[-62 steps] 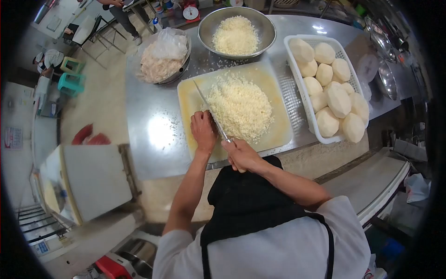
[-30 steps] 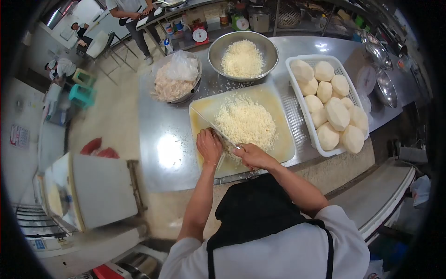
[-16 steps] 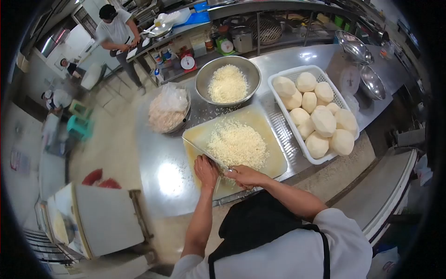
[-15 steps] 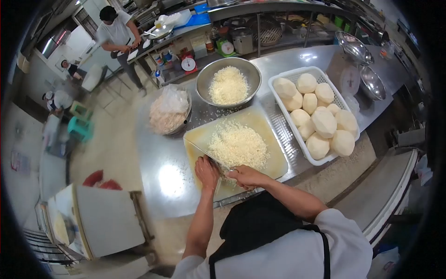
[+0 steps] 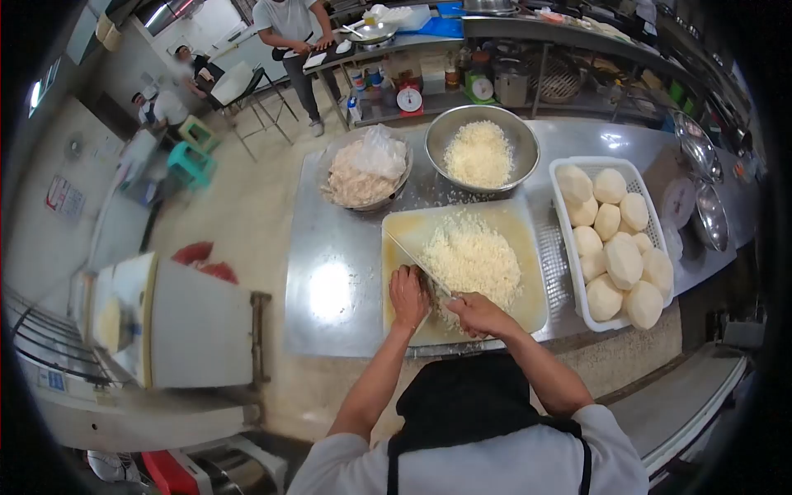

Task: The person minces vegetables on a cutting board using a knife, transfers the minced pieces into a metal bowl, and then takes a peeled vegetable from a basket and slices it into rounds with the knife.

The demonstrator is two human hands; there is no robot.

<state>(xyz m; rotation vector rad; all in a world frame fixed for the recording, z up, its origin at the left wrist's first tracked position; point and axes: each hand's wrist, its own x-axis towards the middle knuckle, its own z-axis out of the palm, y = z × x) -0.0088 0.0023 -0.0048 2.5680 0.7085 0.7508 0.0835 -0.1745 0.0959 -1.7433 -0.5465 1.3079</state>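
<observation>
My right hand (image 5: 481, 315) is closed around the handle of a knife (image 5: 422, 263), whose blade slants up and to the left across the cutting board (image 5: 394, 227). Beside the blade, on its near left side, my left hand (image 5: 409, 297) lies low with fingers stretched forward. Whether those fingertips touch the blade I cannot tell. Just beyond the knife spreads a pile of finely chopped pale vegetable (image 5: 477, 257), with loose bits scattered around it.
Behind the board stand a steel bowl (image 5: 530, 169) of chopped pieces (image 5: 478, 157) and a bowl of pale pinkish mince (image 5: 356, 175) with a plastic bag on top. At right, a white basket (image 5: 566, 216) holds several peeled round roots (image 5: 623, 260). A co-worker (image 5: 285, 25) stands across the room.
The camera view has turned, so the table and bowls appear further right. Both hands stay at the board with the knife; the blade now lies closer along the pile's left edge.
</observation>
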